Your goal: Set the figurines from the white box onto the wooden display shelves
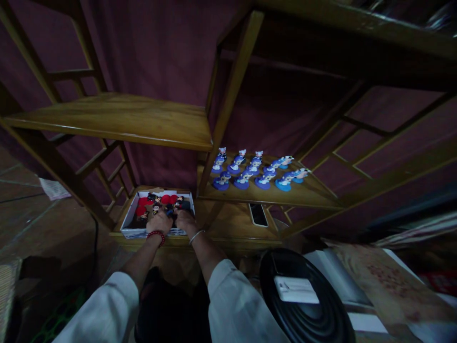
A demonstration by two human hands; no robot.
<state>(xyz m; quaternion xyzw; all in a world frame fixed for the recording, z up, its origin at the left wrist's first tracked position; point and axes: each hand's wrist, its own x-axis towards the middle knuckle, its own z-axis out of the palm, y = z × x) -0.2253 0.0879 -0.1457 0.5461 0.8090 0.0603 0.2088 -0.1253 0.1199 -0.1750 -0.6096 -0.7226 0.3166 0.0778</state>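
Two bare hands meet low inside a white-walled cardboard box (134,234), whose long axis runs roughly from 9 to 3 o'clock across the person's front. The left hand (159,222), with a red-bead bracelet (157,233) at its wrist, and the right hand (185,220), with a silver bracelet (196,236), point their fingertips toward 12. Between them sits a small dark-blue piece (170,213) — both hands seem to be at it, the fingers bunched and narrow, though I cannot tell whether either one grips it.

Most of the red-and-black figurines (143,216) lie from 10 to 12 o'clock of the hands, some tipped over, so the left hand is nearer to those at the box's 9 o'clock end. Purple-blue figurines (244,178) stand in rows on the raised wooden shelf (246,195) toward 2 o'clock, closer to the right hand — as is the smartphone (258,215), near 3 o'clock on the lower board (223,222).
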